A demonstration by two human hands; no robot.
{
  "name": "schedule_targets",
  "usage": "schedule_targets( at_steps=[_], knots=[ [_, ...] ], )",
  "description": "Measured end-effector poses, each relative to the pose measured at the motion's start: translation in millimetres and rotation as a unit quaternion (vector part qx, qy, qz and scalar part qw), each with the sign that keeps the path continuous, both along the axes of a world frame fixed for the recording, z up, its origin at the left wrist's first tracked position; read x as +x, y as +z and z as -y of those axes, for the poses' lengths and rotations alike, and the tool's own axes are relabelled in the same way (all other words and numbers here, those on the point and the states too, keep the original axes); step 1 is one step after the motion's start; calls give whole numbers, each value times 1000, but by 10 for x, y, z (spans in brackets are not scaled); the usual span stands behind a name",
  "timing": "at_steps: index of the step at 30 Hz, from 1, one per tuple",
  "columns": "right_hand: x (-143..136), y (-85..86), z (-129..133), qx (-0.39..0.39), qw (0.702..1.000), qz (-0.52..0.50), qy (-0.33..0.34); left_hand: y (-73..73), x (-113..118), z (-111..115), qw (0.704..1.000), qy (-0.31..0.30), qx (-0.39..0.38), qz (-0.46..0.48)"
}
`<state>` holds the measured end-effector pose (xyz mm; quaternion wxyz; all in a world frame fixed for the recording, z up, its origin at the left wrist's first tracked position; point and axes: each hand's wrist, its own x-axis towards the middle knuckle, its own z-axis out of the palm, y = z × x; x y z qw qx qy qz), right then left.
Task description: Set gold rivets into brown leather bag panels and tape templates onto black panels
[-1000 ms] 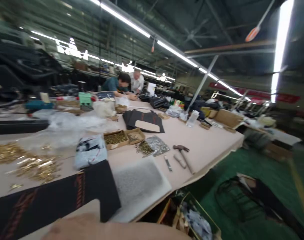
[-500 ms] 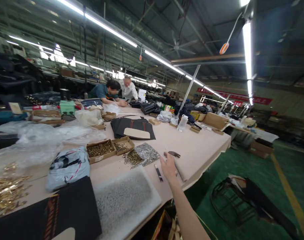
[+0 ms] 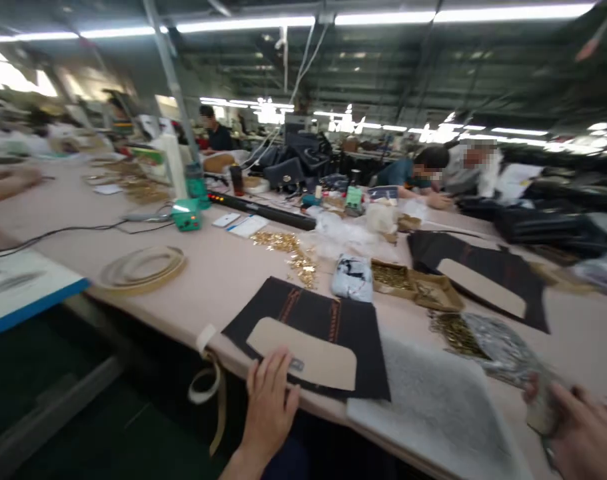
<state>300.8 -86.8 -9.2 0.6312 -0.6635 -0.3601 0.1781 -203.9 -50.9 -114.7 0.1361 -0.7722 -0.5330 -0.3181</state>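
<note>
My left hand (image 3: 270, 399) rests with fingers stretched on the near edge of a beige rounded panel (image 3: 323, 350), beside a small grey metal piece (image 3: 296, 365). That panel lies on a black sheet (image 3: 363, 320) with orange-brown stitched or printed strips. At the right edge, my right hand (image 3: 586, 427) is closed around a grey-beige blocky object (image 3: 544, 408), too smeared by motion to name. Between the hands is a speckled grey slab (image 3: 433, 393), partly under the black sheet. Just beyond my right hand lies a clear bag of silvery parts (image 3: 503, 343).
Cardboard boxes of small brass parts (image 3: 393, 277) and a wrapped plastic bundle (image 3: 352, 278) stand behind the black sheet. Loose gold pieces (image 3: 303, 263), a coiled strip (image 3: 143, 267) and a green device (image 3: 186, 215) with a cable lie leftward. Two people work across the table.
The view has swung left. My left hand has come into view on the beige panel. My right hand, earlier beside a hammer, now grips a blurred object.
</note>
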Motion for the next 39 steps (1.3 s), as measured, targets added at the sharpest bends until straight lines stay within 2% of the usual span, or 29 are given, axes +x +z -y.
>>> schedule_targets(
  at_steps=[2, 4, 7, 10, 13, 17, 19, 22, 26, 29, 32, 35, 37, 39],
  knots=[
    [-589, 146, -227, 78, 983, -151, 64, 43, 22, 38, 999, 19, -31, 1],
    [-1288, 315, -397, 101, 948, -274, 128, 89, 38, 72, 999, 20, -50, 7],
    [-2288, 454, -606, 106, 900, -344, 245, 125, 16, 110, 998, 6, -62, 7],
    [-3004, 386, -788, 117, 870, -343, 333, 113, -35, 113, 998, -6, -68, 2],
    [-3419, 196, -924, 113, 868, -315, 368, 82, -76, 98, 997, -14, -69, -2],
    [-3709, -67, -1038, 96, 885, -272, 366, 49, -109, 88, 997, -19, -77, -2],
    [-3797, -128, -1061, 86, 897, -250, 353, 35, -120, 89, 997, -18, -81, 1],
    [-3872, -76, -1032, 99, 909, -229, 334, 16, -130, 91, 996, -19, -84, 6],
    [-3897, 55, -911, 162, 899, -183, 362, 1, -131, 94, 997, -21, -79, 11],
    [-3908, -3, -857, 136, 903, -141, 383, 5, -131, 92, 997, -19, -79, 10],
    [-3902, -85, -855, 89, 918, -110, 371, 14, -132, 92, 996, -16, -87, 10],
    [-3873, -33, -837, 124, 923, -105, 350, 17, -129, 99, 996, -19, -91, 12],
    [-3862, 23, -808, 168, 915, -119, 347, 14, -126, 104, 996, -21, -88, 15],
    [-3869, 14, -786, 178, 911, -117, 354, 11, -121, 110, 996, -20, -87, 15]
  ],
)
